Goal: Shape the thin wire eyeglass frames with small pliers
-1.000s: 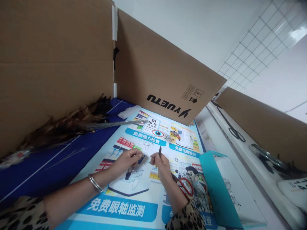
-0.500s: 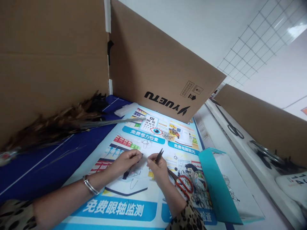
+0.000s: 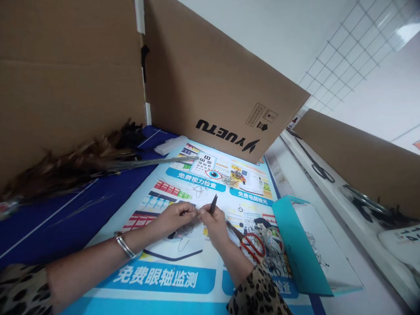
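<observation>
Beyond and to the left of the red-handled scissors with dark blades (image 3: 243,239), we see a dark, slim, pointed tool (image 3: 214,203), its narrow tip aimed away from us and its lower part hidden in the right hand (image 3: 215,224). We find that hand's fingers curled closed around it. Farther left of the scissors, the left hand (image 3: 180,217) has its thumb and fingertips pressed together, just beside the right fingertips; we cannot tell what they pinch. Tangled thin wire loops (image 3: 274,261) lie just right of the scissors.
</observation>
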{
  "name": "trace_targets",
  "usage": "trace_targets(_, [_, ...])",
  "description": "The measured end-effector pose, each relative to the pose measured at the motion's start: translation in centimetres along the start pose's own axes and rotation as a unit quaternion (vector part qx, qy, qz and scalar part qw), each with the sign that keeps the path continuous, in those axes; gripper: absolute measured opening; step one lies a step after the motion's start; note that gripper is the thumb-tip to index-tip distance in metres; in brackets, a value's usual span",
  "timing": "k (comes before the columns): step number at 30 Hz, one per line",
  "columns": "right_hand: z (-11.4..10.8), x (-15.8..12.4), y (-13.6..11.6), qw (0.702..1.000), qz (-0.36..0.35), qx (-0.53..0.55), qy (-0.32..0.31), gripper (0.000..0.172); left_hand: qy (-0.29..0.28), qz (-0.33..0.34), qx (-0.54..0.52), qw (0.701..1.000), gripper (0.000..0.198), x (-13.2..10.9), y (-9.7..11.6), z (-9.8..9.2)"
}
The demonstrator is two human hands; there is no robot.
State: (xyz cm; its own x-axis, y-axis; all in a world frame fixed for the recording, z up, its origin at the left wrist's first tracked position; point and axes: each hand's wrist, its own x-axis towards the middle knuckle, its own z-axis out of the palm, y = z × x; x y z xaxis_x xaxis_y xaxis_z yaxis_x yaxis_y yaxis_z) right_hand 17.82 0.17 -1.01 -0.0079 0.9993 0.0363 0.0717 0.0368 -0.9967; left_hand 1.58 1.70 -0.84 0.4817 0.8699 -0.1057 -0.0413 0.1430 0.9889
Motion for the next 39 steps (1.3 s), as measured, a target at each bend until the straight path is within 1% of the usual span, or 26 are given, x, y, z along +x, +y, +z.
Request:
trace_targets(4, [0.1, 0.2, 0.2, 1.0, -0.001, 0.021, -0.011, 0.013, -0.022, 0.003, -0.038, 0.999, 0.025, 0.1, -0.4, 0.0])
trace_targets(8, [0.3, 0.1, 0.4, 0.999, -0.002, 0.034, -0.013, 0.012, -0.032, 0.01, -0.032, 0.999, 0.027, 0.0, -0.4, -0.1])
trace_targets(13, [0.6, 0.1, 0.5, 0.999, -0.005, 0.044, -0.008, 0.013, -0.026, 0.008, -0.011, 1.0, 0.026, -0.1, -0.1, -0.1])
trace_targets(17, [0.8, 0.1, 0.6, 0.999, -0.004, 0.053, 0.002, 0.013, -0.032, 0.009, -0.008, 0.999, 0.022, -0.3, 0.2, 0.0])
trace_targets(20, [0.9, 0.1, 0.6, 0.999, -0.001, 0.053, 0.003, 0.012, -0.027, 0.013, -0.003, 1.0, 0.019, -0.5, 0.5, 0.1])
trace_targets(21, [0.9, 0.1, 0.6, 0.999, 0.001, 0.052, 0.003, 0.012, -0.018, 0.014, -0.007, 1.0, 0.018, -0.6, 0.4, 0.1])
trace_targets(27, [0.9, 0.2, 0.4, 0.999, 0.009, 0.046, 0.004, 0.014, -0.011, -0.002, -0.033, 0.999, 0.017, -0.6, 0.0, 0.1])
trace_targets(31, [0.9, 0.3, 0.3, 0.999, 0.012, 0.052, -0.004, 0.014, -0.004, 0.001, -0.024, 1.0, 0.018, -0.7, 0.4, 0.2])
trace_targets(35, [0.9, 0.2, 0.3, 0.998, 0.008, 0.06, -0.003, 0.013, -0.019, 0.007, -0.021, 1.0, 0.018, -0.7, 0.7, 0.2])
trace_targets(39, [0.9, 0.2, 0.3, 0.998, 0.005, 0.07, -0.009, 0.011, -0.048, 0.015, -0.044, 0.998, 0.019, -0.4, 0.0, 0.0])
